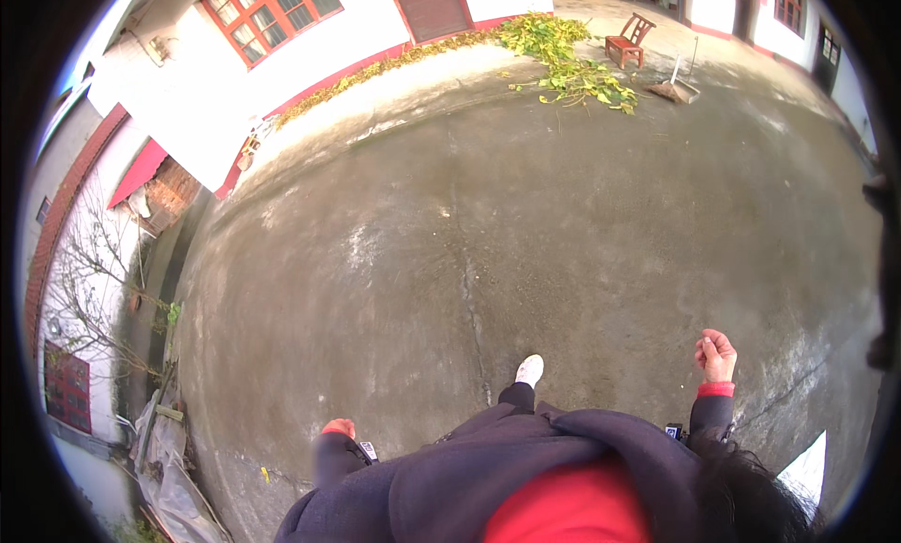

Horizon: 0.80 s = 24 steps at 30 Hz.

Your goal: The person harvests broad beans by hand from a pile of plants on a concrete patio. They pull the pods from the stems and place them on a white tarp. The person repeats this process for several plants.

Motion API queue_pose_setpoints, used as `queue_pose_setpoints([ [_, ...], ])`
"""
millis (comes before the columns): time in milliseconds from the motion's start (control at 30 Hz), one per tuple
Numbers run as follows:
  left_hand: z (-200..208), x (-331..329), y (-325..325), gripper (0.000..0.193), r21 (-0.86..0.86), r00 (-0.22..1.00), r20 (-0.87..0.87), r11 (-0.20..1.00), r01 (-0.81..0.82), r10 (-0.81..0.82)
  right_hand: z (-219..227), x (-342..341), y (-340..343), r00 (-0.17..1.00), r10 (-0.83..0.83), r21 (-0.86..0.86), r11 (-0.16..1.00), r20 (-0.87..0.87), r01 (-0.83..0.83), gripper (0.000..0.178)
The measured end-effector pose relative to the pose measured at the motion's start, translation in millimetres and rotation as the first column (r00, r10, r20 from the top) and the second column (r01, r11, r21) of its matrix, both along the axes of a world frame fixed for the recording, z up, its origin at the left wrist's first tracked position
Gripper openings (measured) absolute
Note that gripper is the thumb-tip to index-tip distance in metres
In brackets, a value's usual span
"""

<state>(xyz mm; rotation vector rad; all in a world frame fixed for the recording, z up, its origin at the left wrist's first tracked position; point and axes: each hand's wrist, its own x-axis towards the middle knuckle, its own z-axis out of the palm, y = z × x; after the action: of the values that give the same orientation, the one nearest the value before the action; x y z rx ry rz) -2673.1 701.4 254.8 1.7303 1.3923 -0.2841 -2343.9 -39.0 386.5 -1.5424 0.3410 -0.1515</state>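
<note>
White shoe (530,369): worn by me, at five o'clock from the centre of the view, against the grey concrete yard (582,224) and to the right of a long crack (471,304). Right hand (716,357), between three and four o'clock: well apart from the shoe, fingers loosely curled inward with the thumb near them; I cannot tell whether anything small lies within. A red cuff (716,389) shows at the end of my dark sleeve (710,413). Left hand (340,428), at seven o'clock: only a small part shows; how far it is open, and whether it has hold of anything, I cannot tell. Far side of the yard, at one o'clock: a spread heap of yellow-green leafy stems (563,60), with a red-brown wooden chair (627,47) to its right. At two o'clock: a long-handled dustpan (685,91). At twelve o'clock: a brown door (432,8). At eleven o'clock: a red-framed window (272,17). At eight o'clock: a crumpled grey sheet (174,482).
</note>
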Motion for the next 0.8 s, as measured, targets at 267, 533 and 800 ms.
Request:
queue_pose_setpoints([
  [267,56,471,-54,0.02,-0.287,0.856,0.429,0.942,-0.174,0.289,-4,135,-30,0.982,-0.06,-0.023,0.998,-0.179,0.057,0.017],
  [533,55,745,-198,0.016,-0.331,0.874,0.485,0.925,0.186,-0.002,-30,306,-124,0.917,-0.283,-0.06,0.959,-0.282,0.277,0.016],
  [800,-30,789,-155,0.022,-0.468,0.84,0.091,0.768,-0.438,0.535,5,549,-155,0.974,-0.114,-0.008,0.993,-0.195,0.114,0.014],
])
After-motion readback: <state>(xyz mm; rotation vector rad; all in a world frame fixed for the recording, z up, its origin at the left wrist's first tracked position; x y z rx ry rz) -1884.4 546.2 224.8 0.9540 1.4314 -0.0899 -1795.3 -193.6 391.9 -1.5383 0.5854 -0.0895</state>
